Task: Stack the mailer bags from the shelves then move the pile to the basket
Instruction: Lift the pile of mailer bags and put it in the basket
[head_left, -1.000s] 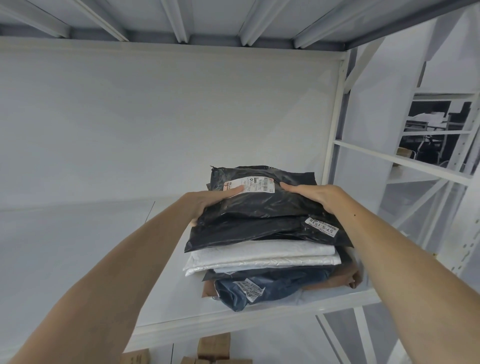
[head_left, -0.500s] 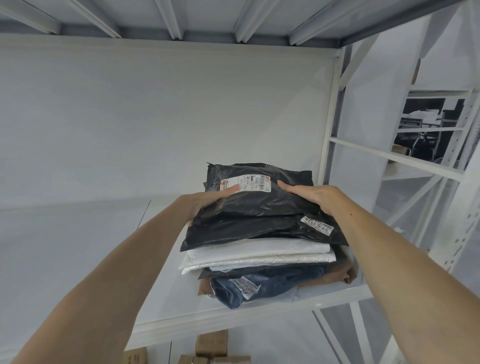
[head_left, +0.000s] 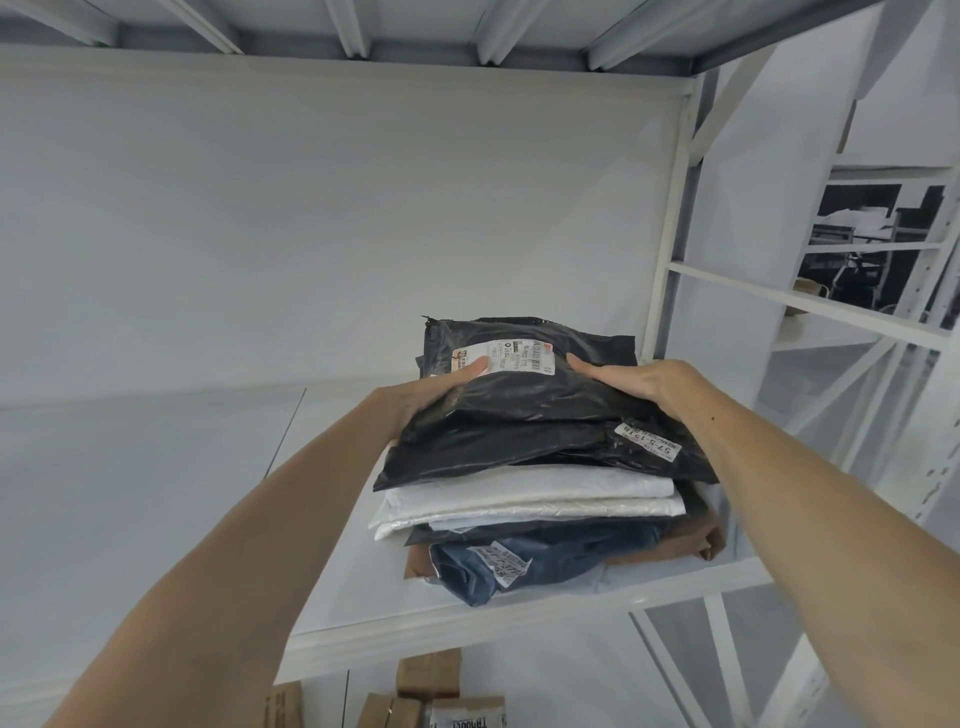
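The pile of mailer bags (head_left: 535, 483) is set at the right front corner of the shelf (head_left: 457, 621), probably so it can be lifted as one. Its top black bag (head_left: 524, 389), glossy, creased and white-labelled, is clasped at both sides by the left hand (head_left: 415, 402) and right hand (head_left: 641, 382), thumbs laid on top; black, white, blue and brown bags are layered beneath

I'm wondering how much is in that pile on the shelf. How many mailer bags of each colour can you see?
Black bags: 2
White bags: 2, going by the layers that show
Dark blue bag: 1
Brown bag: 1
Total: 6 in view. I cannot tell whether more are hidden between them.
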